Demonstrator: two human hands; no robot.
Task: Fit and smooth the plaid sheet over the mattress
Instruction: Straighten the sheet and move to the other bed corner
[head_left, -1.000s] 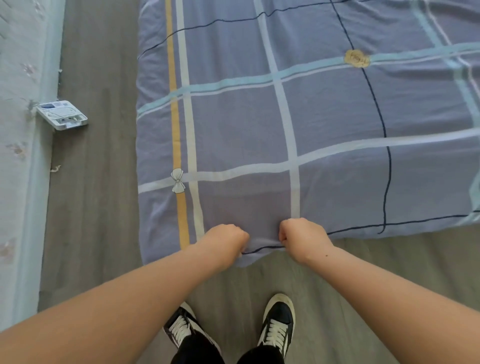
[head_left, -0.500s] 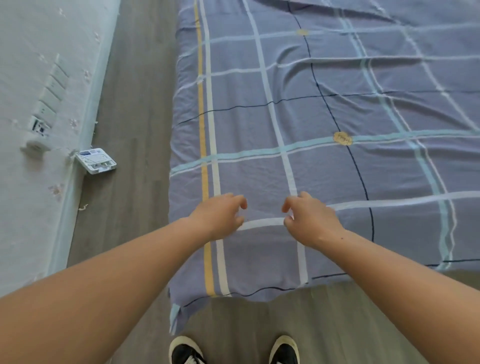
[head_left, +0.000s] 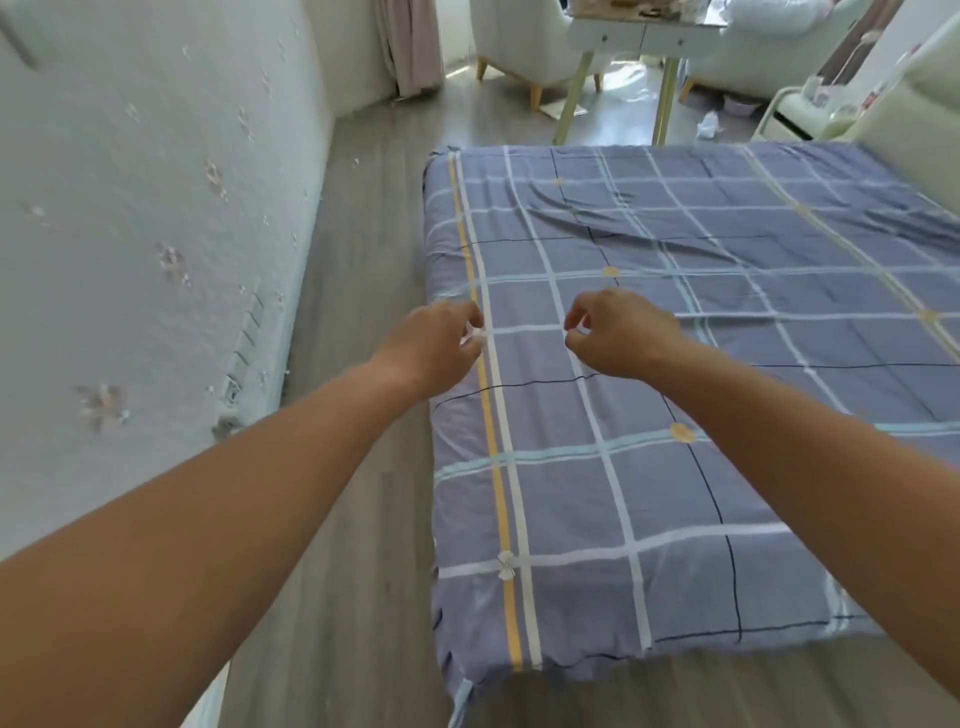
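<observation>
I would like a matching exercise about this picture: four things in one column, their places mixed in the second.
1 left hand
2 bow
3 creases
4 desk

a beyond the far end of the sheet
b on the yellow stripe, near end
c over the sheet's left edge, midway along
d in the sheet's far half

Pairs: 1-c, 2-b, 3-d, 4-a

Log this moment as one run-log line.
left hand: fingers loosely curled, empty | right hand: fingers loosely curled, empty | plaid sheet: spread out, creases toward far end | step: smoothing not yet done
</observation>
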